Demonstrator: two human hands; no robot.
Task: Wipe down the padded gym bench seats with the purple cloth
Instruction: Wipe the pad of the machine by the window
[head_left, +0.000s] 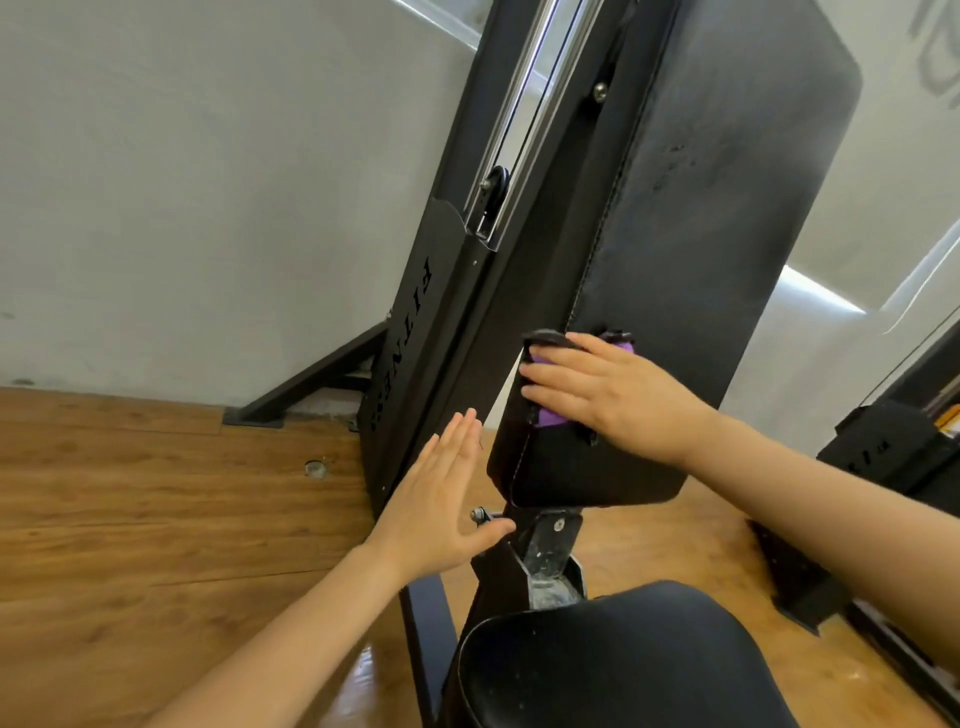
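right hand (618, 395) flat on the purple cloth (550, 415), pressing it against the lower part of the black back pad (717, 234) of the bench, near the pad's left edge. fingers (550, 371) straight and spread, pointing left; cloth shows purple between and below them, with a dark fold at its top and left side. not curled round it, just pressing.

left hand (441, 504) open in the air, fingers straight and together, thumb out, holding nothing. it sits just left of the back pad's bottom left corner, apart from it, above the steel bracket (550, 540) that joins back pad and seat.

seat pad (623, 660) black, at the bottom, below the bracket; nothing on it.

behind the back pad: black machine frame (415, 332) with cut-out lettering, chrome guide rails (524, 119), a small pulley (496, 182). wood-pattern floor (130, 493), pale wall (208, 182).
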